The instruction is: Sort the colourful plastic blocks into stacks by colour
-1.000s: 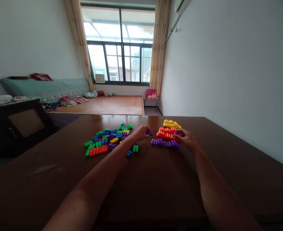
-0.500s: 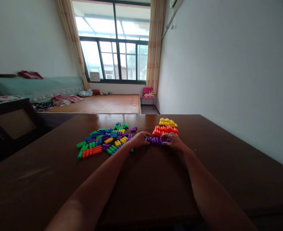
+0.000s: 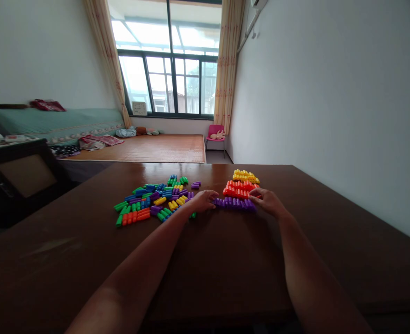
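Note:
A row of purple blocks (image 3: 235, 203) lies on the dark brown table (image 3: 225, 269), in front of a red row (image 3: 238, 189) and a yellow row (image 3: 245, 176). My left hand (image 3: 205, 201) is at the left end of the purple row, thumb and fingers apart, fingertips close to the end block. Beside the right end of the purple and red rows is my right hand (image 3: 267, 201), its fingers bent but apart, with nothing visible in it. Left of my left hand spreads a loose pile of green, blue, purple, yellow and red blocks (image 3: 159, 201).
Beyond the table stand a bed (image 3: 163, 147) with a woven mat and a pink chair (image 3: 216, 131) holding a soft toy. A dark cabinet (image 3: 27, 171) is at the left. A white wall runs along the right.
My right hand has moved right, off the purple row, uncovering its right part. My left hand has stayed near the left end. The view has shifted slightly.

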Demonstrator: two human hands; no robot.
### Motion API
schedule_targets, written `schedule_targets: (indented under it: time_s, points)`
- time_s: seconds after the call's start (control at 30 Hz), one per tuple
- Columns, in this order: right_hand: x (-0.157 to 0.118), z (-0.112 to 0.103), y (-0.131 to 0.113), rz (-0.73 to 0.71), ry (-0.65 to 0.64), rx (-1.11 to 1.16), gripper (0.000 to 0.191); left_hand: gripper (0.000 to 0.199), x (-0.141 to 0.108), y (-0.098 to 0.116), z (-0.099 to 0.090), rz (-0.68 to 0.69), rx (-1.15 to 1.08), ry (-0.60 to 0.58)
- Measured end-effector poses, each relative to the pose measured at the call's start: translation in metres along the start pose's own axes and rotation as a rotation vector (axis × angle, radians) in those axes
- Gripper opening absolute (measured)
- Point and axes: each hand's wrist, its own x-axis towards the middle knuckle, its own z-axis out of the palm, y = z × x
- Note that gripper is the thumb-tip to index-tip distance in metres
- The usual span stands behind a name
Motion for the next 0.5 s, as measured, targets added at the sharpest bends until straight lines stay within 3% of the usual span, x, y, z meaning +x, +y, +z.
schedule_targets:
  time_s: [0.3, 0.4, 0.5]
  points:
    - [0.000, 0.010, 0.002, -0.033, -0.032, -0.070, 0.025, 0.041, -0.006, 0.016, 0.017, 0.096, 0.102, 0.140]
    - [0.001, 0.009, -0.001, -0.055, 0.035, -0.096, 0.029, 0.047, -0.008, 0.021, -0.001, 0.187, 0.163, 0.123]
    - [0.003, 0.007, -0.005, -0.046, 0.162, -0.129, 0.033, 0.037, -0.016, 0.019, -0.042, 0.050, 0.199, 0.159]
